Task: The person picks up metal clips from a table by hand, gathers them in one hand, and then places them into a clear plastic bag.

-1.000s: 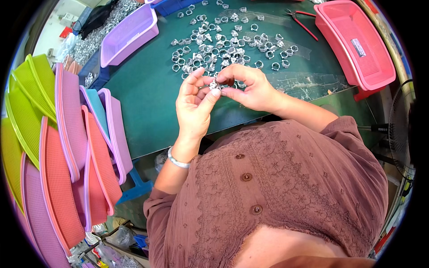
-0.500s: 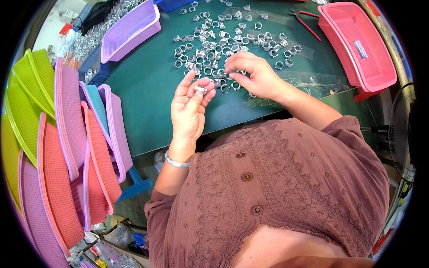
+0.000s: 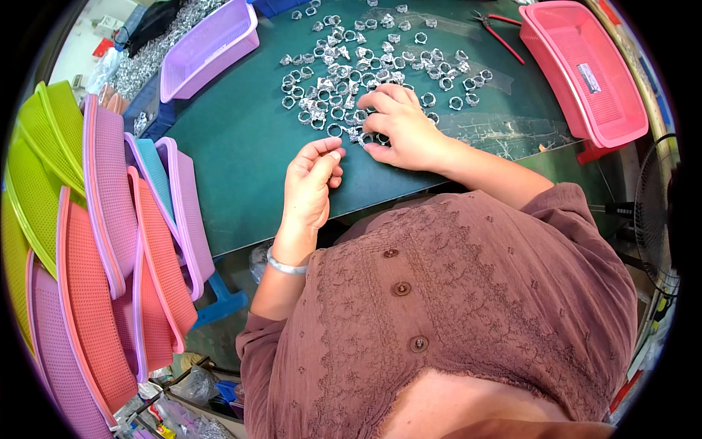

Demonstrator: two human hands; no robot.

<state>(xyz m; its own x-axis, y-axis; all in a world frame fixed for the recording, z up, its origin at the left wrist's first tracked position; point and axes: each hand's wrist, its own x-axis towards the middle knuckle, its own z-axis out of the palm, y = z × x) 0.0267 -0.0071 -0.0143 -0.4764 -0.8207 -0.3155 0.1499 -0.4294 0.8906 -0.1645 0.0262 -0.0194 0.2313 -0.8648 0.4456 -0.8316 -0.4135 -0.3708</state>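
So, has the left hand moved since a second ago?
Yes. Against the green table, the left hand has drawn back toward the person, nearer the table's near edge.

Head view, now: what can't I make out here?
All in the head view:
Left hand: its curled fingers hide whether anything is held.
Right hand: it covers whatever lies beneath its palm.
Rings: too small to make out their fine patterns.
Blue tray: cut off by the top edge.
Fan: its right side is lost in the dark rim.
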